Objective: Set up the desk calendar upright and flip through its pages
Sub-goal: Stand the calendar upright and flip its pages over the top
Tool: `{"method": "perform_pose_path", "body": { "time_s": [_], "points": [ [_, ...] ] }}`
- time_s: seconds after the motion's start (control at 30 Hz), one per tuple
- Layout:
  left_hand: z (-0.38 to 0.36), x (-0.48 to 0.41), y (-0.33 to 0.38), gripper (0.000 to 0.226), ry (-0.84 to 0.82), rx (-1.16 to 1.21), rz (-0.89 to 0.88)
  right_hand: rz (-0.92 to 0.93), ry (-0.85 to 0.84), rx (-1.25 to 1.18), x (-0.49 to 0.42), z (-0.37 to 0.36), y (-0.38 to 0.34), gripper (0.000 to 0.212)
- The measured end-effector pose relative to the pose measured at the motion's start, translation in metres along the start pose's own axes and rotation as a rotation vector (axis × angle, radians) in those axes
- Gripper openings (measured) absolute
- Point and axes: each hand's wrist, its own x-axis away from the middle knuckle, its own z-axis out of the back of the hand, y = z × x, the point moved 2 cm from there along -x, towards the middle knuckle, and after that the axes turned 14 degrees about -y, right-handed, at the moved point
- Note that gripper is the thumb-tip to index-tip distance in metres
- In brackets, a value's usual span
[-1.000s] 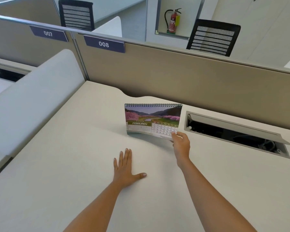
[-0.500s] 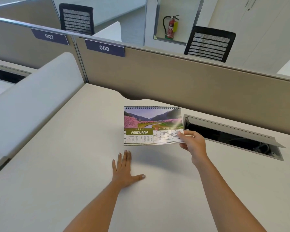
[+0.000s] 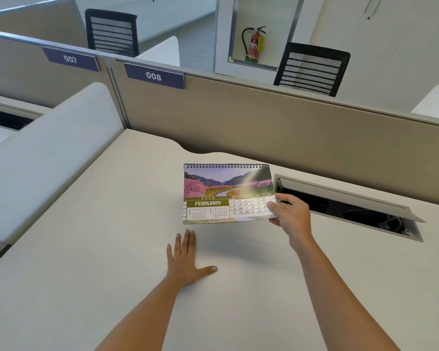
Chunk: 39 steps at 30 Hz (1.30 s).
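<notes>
A spiral-bound desk calendar (image 3: pixel 213 193) shows its February page with a picture of pink trees and a river. It is lifted off the white desk (image 3: pixel 86 274), its face tilted towards me and its shadow on the desk below. My right hand (image 3: pixel 290 215) pinches its lower right corner, thumb on the date grid. My left hand (image 3: pixel 185 259) lies flat on the desk just in front of the calendar, palm down, fingers spread, holding nothing.
An open cable tray (image 3: pixel 347 206) is sunk into the desk right of the calendar. A beige partition (image 3: pixel 264 127) labelled 008 bounds the far edge; a rounded white divider (image 3: pixel 48 153) bounds the left. Two black chairs and a fire extinguisher stand beyond.
My right hand has raised the calendar off the desk and brought it nearer, and the page now faces me more squarely. The left hand has stayed flat in place.
</notes>
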Motion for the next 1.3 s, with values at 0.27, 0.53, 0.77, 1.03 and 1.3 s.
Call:
{"method": "perform_pose_path", "body": {
  "time_s": [0.27, 0.53, 0.77, 1.03, 1.3],
  "points": [
    [0.001, 0.002, 0.002, 0.131, -0.005, 0.010, 0.003, -0.131, -0.194, -0.429, 0.004, 0.005, -0.038, 0.007],
    [0.002, 0.004, 0.003, 0.130, -0.022, 0.000, -0.004, -0.120, -0.296, -1.024, -0.008, 0.009, -0.108, 0.046],
    [0.001, 0.001, 0.002, 0.131, -0.019, -0.006, 0.016, -0.065, -0.271, -1.040, -0.037, -0.003, -0.136, 0.053],
    [0.000, 0.001, 0.001, 0.133, 0.006, 0.000, 0.005, 0.073, -0.108, 0.254, -0.062, -0.022, -0.099, 0.057],
    [-0.006, 0.000, -0.001, 0.133, 0.081, 0.035, -0.019, -0.144, -0.075, 0.600, -0.065, -0.013, 0.039, 0.074]
  ]
}}
